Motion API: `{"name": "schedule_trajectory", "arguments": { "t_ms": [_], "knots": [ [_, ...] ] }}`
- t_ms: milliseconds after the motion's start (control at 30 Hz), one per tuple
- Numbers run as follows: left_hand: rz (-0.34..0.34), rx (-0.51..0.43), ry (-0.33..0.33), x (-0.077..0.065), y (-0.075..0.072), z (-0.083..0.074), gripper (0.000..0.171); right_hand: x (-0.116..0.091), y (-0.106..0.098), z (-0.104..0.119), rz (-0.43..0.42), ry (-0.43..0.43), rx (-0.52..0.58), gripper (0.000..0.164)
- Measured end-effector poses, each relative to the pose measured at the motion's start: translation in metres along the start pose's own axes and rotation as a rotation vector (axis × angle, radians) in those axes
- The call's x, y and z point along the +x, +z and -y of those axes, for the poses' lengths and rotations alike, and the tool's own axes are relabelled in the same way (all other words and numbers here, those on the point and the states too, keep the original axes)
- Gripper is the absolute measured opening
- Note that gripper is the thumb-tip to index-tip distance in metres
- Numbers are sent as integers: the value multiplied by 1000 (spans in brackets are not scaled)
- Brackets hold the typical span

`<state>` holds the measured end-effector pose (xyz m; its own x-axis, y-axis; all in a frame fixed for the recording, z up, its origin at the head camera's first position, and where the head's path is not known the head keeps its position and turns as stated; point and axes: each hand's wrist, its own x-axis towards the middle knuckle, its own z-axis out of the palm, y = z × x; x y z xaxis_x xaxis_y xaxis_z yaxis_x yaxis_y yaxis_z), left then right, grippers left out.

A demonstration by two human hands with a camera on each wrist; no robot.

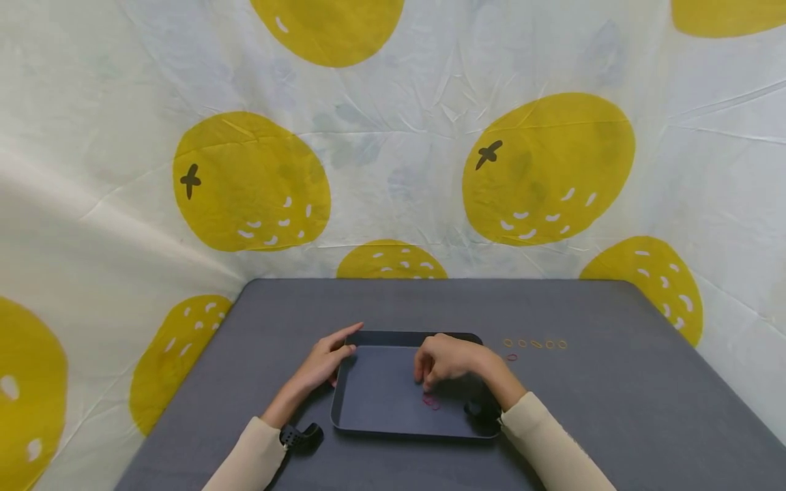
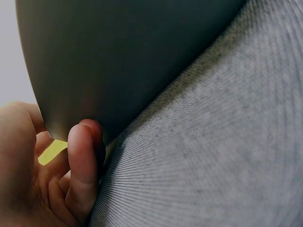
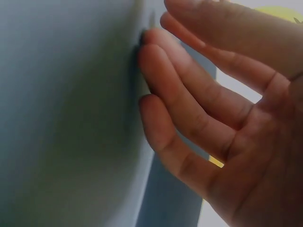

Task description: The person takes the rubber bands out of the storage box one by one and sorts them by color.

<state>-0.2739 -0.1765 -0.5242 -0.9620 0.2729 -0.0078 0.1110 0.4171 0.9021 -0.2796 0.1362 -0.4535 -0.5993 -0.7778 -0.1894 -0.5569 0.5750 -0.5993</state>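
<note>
A dark shallow tray lies on the grey table. My left hand holds its left side near the far corner, thumb over the rim and index finger stretched along the corner. In the left wrist view, curled fingers press on the tray's outer wall. Inside the tray, my right hand points its fingertips down at the floor, just beyond a few pink-red rubber bands. The right wrist view has its bent fingers beside the tray floor; whether thumb and index pinch a band is unclear.
Right of the tray, several yellow-orange rubber bands lie in a row on the table. One red rubber band lies in front of the row's left end. A white cloth with yellow fruit prints hangs behind and at the sides.
</note>
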Motion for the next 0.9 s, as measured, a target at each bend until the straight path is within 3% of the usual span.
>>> {"name": "schedule_trajectory", "arguments": {
  "t_ms": [633,900],
  "knots": [
    [5,-28,-10,0,-1,1,51,4,8,-3,-37,-14,-73,22],
    [-6,-21,-18,1,0,-1,51,1,6,-1,-18,2,-54,16]
  ]
}}
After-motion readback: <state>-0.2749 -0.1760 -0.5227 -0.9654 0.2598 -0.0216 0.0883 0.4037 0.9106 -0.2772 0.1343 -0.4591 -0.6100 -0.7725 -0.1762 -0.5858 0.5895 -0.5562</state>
